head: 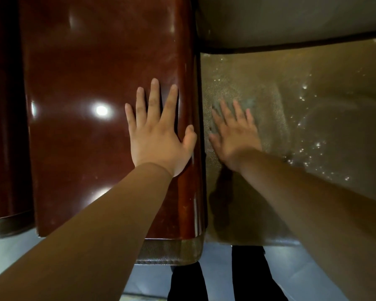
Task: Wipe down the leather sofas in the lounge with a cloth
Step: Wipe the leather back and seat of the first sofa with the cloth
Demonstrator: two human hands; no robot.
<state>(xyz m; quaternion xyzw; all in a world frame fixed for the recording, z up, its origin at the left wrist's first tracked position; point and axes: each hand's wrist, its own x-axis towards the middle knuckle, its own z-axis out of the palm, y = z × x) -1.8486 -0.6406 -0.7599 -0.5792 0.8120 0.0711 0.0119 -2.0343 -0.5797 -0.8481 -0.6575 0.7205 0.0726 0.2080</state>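
The left hand lies flat on the glossy red-brown wooden armrest, its fingers straight and spread, the thumb near the right edge of the wood. The right hand presses flat on the tan leather seat just beside the armrest — it looks blurred. Small bright spots shine on the leather. Below, the pale floor shows — and dark trouser legs stand against the sofa front.
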